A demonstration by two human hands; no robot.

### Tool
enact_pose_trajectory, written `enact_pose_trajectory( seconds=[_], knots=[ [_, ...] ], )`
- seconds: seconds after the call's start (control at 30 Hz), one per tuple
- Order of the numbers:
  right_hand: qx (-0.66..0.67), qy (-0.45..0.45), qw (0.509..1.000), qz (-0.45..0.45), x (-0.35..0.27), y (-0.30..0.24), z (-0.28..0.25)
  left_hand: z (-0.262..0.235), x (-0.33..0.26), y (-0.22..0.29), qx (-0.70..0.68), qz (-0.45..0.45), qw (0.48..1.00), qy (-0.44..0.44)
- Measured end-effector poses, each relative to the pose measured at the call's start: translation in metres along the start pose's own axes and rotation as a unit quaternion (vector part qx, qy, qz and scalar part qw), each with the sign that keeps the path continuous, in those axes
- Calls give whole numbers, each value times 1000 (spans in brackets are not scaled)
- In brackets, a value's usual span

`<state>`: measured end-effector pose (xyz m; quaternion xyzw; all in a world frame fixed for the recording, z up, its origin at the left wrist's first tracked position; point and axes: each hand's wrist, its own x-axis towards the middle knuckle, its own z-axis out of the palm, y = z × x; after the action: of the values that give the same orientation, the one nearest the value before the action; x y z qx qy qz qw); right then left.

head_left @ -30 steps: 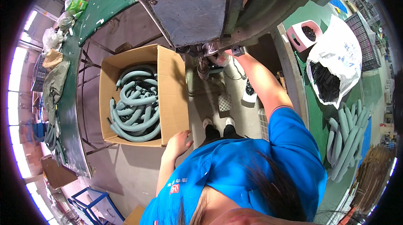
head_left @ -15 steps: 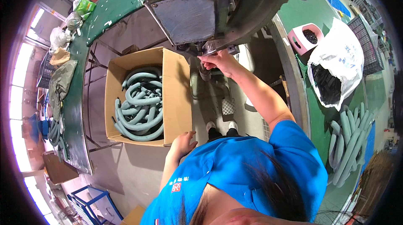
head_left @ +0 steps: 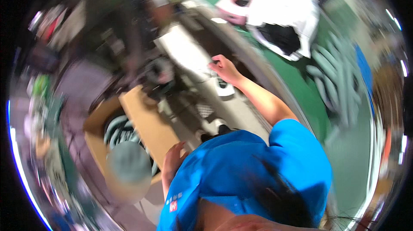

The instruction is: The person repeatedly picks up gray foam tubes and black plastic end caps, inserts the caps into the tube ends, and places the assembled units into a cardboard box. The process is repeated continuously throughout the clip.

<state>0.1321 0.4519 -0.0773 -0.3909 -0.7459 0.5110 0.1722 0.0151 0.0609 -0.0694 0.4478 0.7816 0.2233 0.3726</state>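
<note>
My right hand [head_left: 226, 71] is in front of me, left of the green table, its fingers curled together. A small dark spot shows at the fingertips, too blurred to name. My left hand [head_left: 173, 161] hangs low beside the flap of a cardboard box [head_left: 148, 125]; thumb and fingers are apart, and I see nothing held. Inside the box lie grey-green foam tubes [head_left: 118, 130]. Over its near side is a blurred, rounded grey-green shape [head_left: 130, 162], which I cannot make out. The whole view is smeared by motion.
On the green table [head_left: 297, 97] to my right stand a pink container [head_left: 232, 10] and a white sack [head_left: 282, 3] of black pieces. Several grey-green tubes [head_left: 337, 74] lie nearer. A dark machine, badly blurred, is at the upper left.
The view has swung to the right, so box and machine sit farther left. My right hand has left the machine and drawn back toward the table. My left hand stays low by the box.
</note>
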Motion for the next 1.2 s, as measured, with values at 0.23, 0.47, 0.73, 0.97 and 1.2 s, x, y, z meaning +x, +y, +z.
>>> enact_pose_trajectory(
  seconds=[0.23,0.47,0.73,0.97,1.2],
  knots=[
    [-486,456,743,62,-140,97,-258,3,43,31,129,12,979,-157],
    [-579,578,529,226,-251,105,-380,1,71,93,178,81,967,-163],
    [-438,387,738,338,-331,131,-481,16,107,114,209,144,942,-219],
    [-627,499,575,167,-277,-56,-332,13,117,155,69,289,931,-212],
    [-575,157,757,-270,-223,-100,-128,17,130,271,-451,327,823,-107]
  ],
)
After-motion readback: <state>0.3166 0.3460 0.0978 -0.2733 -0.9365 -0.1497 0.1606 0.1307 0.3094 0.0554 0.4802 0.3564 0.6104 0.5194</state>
